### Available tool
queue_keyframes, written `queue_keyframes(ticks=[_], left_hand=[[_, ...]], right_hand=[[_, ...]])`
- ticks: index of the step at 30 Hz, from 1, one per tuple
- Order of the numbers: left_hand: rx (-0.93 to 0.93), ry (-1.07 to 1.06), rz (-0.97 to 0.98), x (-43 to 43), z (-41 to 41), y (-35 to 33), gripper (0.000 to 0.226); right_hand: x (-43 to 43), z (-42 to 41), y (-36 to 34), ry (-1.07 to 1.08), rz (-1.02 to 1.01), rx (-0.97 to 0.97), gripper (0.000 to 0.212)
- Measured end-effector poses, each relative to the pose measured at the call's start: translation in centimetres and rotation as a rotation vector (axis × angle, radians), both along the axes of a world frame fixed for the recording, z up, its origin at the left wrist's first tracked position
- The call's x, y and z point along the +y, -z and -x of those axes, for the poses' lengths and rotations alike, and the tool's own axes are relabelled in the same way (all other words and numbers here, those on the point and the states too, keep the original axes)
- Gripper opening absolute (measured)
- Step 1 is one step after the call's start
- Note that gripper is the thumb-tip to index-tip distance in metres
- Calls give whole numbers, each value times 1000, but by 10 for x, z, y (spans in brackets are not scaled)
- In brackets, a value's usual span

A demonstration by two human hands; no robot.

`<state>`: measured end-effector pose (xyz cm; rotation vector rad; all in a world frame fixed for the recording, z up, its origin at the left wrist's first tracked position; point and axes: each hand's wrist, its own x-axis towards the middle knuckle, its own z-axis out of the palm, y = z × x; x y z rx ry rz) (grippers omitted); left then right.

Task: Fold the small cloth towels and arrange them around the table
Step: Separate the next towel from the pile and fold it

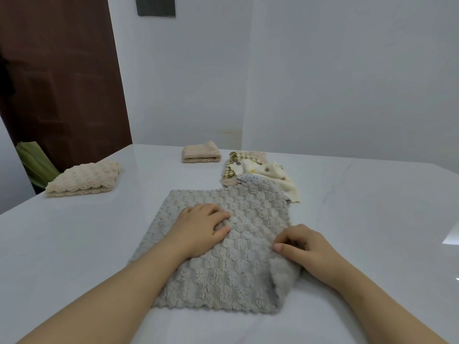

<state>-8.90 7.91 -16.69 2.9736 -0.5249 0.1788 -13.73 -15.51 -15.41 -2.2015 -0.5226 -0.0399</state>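
Note:
A grey fluffy towel (223, 276) lies spread on the white table (372, 219) in front of me. My left hand (198, 228) presses flat on its middle, fingers together. My right hand (303, 244) pinches the towel's right edge, where a flap is turned up. A folded cream towel (84, 180) sits near the left table edge. A folded beige towel (201, 152) rests at the far edge. A small pile of unfolded cloths (258, 170), checked and dotted, lies just beyond the grey towel, partly under its far right corner.
White walls stand close behind the table. A dark brown door (62, 83) and a green object (32, 160) are off the table's left side. Bare tabletop stretches to the right and near left.

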Motion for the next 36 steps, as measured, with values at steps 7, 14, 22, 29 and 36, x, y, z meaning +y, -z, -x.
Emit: queue_keyframes(ticks=[7,14,22,29,36], left_hand=[[-266,12,-31,-5,20,-11,32],[225,276,70,20,73,-42,35],[168,327,-36,38,98,-19,65],[-80,222,-174,27,100,-18,44],[-15,21,-370,42,86,-43,46]], right_hand=[[-9,10,10,16,-20,-127,43],[-10,31,19,-201,266,-416,29],[-4,37,18,-207,395,-443,30],[6,47,8,17,547,-467,25],[-1,45,-6,80,420,-189,29]])
